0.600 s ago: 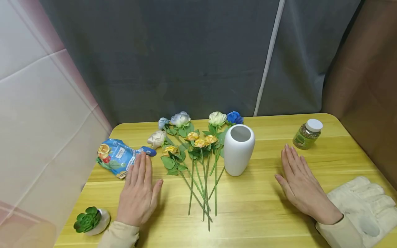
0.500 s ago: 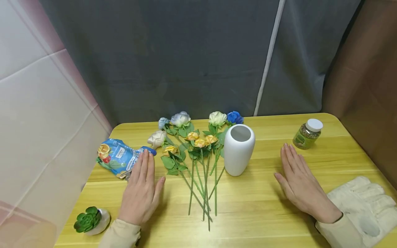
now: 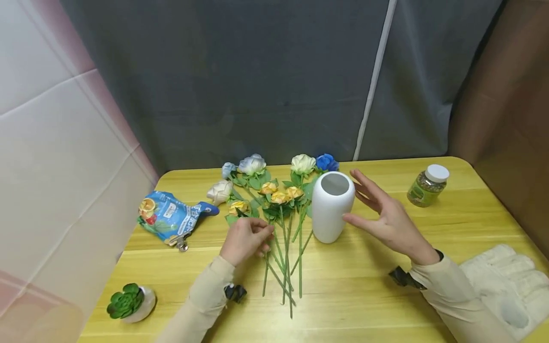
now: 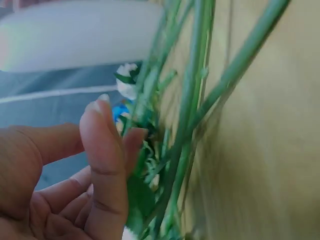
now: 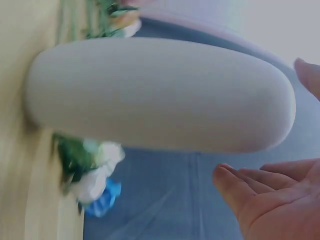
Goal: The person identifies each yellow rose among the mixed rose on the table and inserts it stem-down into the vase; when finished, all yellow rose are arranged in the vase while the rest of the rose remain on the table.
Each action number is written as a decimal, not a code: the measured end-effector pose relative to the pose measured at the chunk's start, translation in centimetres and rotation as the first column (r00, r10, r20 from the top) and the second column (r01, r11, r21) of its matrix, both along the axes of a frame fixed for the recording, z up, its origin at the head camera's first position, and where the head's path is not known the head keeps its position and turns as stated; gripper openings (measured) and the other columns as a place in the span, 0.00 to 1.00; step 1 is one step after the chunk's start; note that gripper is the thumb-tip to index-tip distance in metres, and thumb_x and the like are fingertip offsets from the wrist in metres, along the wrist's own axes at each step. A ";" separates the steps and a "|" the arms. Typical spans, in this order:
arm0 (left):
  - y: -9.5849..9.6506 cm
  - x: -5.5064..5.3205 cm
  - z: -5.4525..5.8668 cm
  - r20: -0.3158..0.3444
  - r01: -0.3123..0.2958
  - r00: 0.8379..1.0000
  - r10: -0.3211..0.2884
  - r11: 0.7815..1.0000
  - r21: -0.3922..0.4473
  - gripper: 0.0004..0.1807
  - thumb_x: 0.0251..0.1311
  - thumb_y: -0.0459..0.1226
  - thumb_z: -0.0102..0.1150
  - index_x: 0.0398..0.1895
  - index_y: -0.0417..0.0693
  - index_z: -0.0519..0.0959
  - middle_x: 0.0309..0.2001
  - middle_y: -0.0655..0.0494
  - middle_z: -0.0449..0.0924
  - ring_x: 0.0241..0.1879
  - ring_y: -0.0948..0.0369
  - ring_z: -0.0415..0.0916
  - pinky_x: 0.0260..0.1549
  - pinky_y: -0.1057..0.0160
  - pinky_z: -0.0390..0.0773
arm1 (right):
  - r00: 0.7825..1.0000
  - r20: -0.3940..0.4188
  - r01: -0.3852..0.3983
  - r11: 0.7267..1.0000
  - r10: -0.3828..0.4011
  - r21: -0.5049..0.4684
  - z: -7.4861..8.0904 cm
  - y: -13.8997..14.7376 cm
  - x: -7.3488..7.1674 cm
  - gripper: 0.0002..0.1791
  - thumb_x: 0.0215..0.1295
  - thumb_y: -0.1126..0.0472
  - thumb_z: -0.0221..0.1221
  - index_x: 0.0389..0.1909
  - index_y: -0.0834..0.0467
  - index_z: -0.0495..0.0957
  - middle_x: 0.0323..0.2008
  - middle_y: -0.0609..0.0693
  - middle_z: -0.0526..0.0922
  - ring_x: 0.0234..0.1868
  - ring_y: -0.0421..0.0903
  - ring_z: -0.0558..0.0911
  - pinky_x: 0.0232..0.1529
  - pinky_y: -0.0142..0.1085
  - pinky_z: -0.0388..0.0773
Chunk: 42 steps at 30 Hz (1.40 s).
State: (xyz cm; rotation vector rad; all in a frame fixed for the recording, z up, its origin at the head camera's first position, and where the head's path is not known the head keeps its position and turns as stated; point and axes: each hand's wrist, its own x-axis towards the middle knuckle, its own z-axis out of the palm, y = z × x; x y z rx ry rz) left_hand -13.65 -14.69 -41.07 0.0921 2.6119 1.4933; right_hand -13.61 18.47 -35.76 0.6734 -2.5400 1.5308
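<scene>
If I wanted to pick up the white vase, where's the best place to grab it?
Probably wrap your hand round the upper half of the white vase, coming from the right. It stands upright, with smooth, rounded walls and no handle showing. Flowers lie on its left, but bare table is on its right, where the right hand is spread.

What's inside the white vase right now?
Looking down into the white vase, the head view shows only bare inner wall; nothing pokes out the top. Its bottom is hidden, so anything lying low inside can't be seen.
</scene>
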 end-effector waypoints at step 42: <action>1.5 -2.3 5.5 0.052 -0.081 0.996 0.067 0.930 0.359 0.12 0.65 0.33 0.68 0.46 0.33 0.85 0.40 0.40 0.90 0.31 0.58 0.89 0.24 0.63 0.84 | 1.000 0.010 0.014 0.999 -0.013 -0.035 -0.5 -1.6 -1.5 0.43 0.61 0.59 0.74 0.75 0.55 0.65 0.69 0.55 0.75 0.68 0.55 0.77 0.67 0.43 0.74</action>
